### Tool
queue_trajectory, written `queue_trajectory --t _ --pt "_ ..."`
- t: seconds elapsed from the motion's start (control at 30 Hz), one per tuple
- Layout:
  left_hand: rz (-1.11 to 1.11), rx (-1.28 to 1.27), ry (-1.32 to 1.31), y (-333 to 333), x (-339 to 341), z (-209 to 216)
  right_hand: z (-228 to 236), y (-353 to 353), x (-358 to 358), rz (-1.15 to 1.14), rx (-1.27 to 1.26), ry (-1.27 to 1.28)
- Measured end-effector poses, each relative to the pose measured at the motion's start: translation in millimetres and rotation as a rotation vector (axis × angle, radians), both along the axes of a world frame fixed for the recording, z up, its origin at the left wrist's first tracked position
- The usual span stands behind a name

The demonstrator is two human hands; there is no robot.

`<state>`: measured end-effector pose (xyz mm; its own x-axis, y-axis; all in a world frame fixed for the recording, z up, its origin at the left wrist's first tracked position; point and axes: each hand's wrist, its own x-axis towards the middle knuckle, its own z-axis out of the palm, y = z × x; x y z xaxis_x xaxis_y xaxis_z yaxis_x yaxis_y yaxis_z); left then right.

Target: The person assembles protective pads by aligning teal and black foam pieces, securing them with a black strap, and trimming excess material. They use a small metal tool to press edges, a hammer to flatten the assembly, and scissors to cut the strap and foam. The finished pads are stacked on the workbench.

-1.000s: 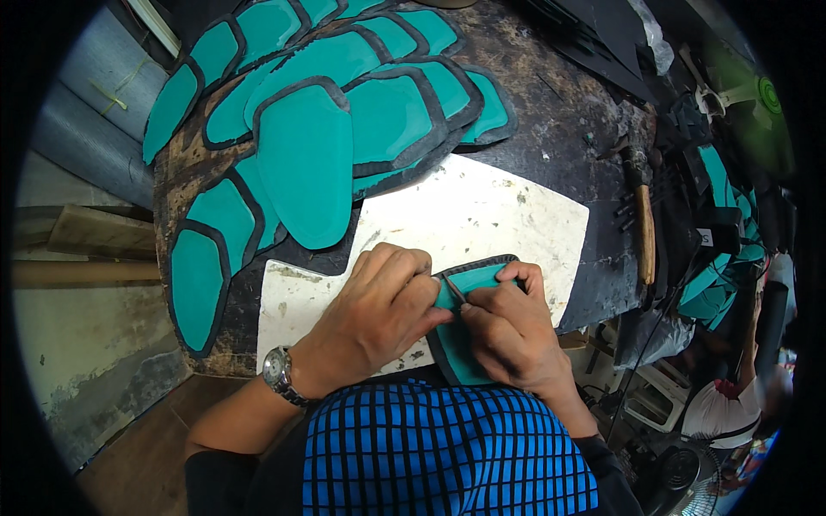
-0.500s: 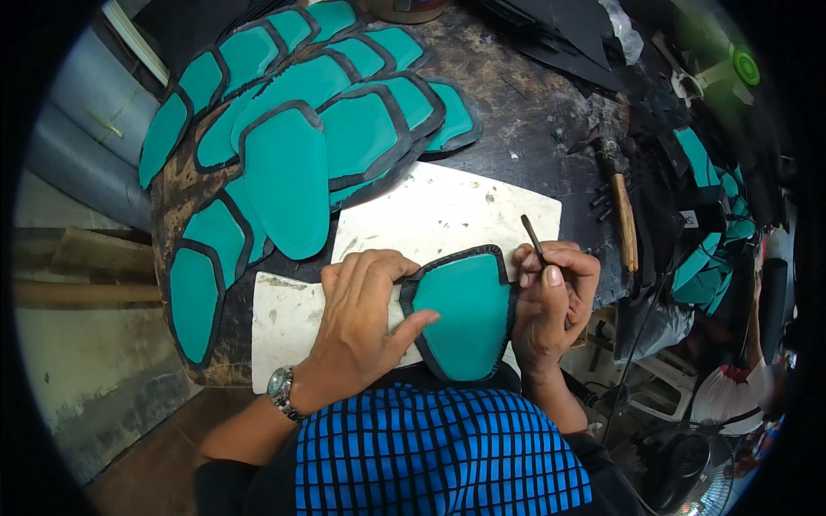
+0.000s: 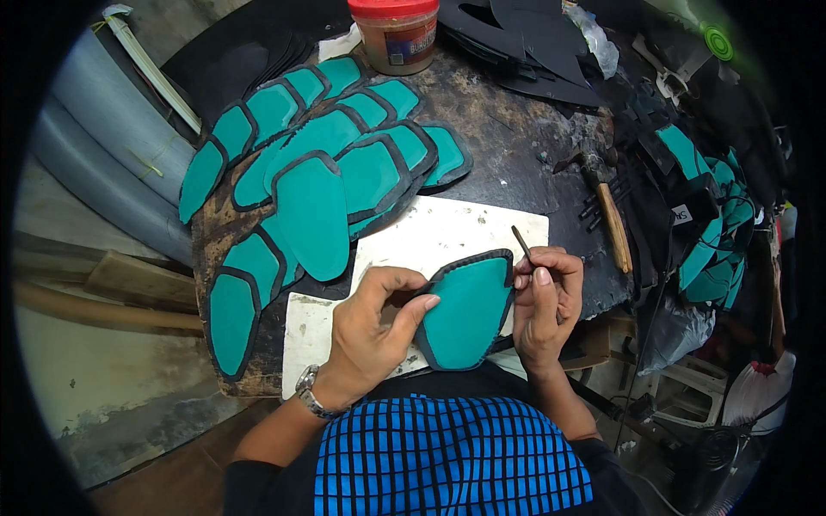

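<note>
While the teal panel (image 3: 465, 314) lies on the white board (image 3: 447, 241) at the near edge of the desk (image 3: 508, 129), the left hand (image 3: 374, 331) pins its left rim, thumb on the teal face and fingers curled over the black border. The right hand (image 3: 542, 301) sits at the panel's upper right corner, its fingers pinched together around a thin dark tool (image 3: 522, 244) that points up and away. By its look the panel is a light, flat, flexible sheet, likely leather or foam with a folded black edge; it should bend easily and is best held by the rim, flat, so the face is not creased. Beyond it, a fan of finished teal panels (image 3: 318, 181) overlaps across the desk's left half. A hammer (image 3: 607, 206) lies to the right, a red-lidded jar (image 3: 396, 34) stands at the far edge, and black offcuts (image 3: 525, 34) are heaped beside it.
</note>
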<state>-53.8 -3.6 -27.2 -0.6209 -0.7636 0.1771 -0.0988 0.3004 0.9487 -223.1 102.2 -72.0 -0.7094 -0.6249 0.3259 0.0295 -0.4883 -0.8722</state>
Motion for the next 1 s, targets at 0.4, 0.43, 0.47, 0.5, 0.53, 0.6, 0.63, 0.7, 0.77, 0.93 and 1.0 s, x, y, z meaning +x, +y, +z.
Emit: queue_trajectory --t 0.4,0.43,0.47,0.5,0.53,0.6,0.63,0.7,0.77,0.93,1.0 --pt "-0.190 -0.889 0.089 -11.9 -1.9 8.7 -3.5 3.9 2.9 -0.039 0.056 0.144" --pt "-0.196 -0.894 0.082 -12.7 -2.0 7.5 -2.3 4.5 3.3 -0.034 0.070 0.156" --pt "-0.197 -0.788 0.081 -13.0 -2.7 5.7 -0.6 5.3 3.4 -0.029 0.083 0.167" --pt "-0.198 -0.681 0.078 -13.0 -3.8 3.4 1.0 5.5 3.8 -0.033 0.088 0.173" --pt "-0.191 -0.560 0.084 -13.2 -5.0 1.0 2.8 5.6 3.7 -0.075 0.123 0.257" --pt "-0.148 -0.286 -0.035 -12.5 -8.4 -4.9 6.8 6.1 3.7 -0.174 0.162 0.435" --pt "-0.142 -0.137 -0.090 -13.0 -9.8 -7.7 8.3 5.6 2.1 -0.156 0.153 0.519" --pt "-0.155 -0.222 -0.205 -16.0 -12.0 -12.7 10.5 3.6 -1.1 -0.121 0.120 0.700" --pt "-0.184 -0.533 -0.343 -20.7 -11.9 -15.3 11.5 1.3 -0.2 -0.035 0.169 0.738" --pt "-0.208 -0.488 -0.469 -25.5 -9.3 -16.4 11.1 -4.6 1.2 0.111 0.275 0.857" --pt "-0.221 -0.480 -0.469 -27.5 -8.4 -15.8 11.6 -6.1 1.9 0.137 0.310 0.903"
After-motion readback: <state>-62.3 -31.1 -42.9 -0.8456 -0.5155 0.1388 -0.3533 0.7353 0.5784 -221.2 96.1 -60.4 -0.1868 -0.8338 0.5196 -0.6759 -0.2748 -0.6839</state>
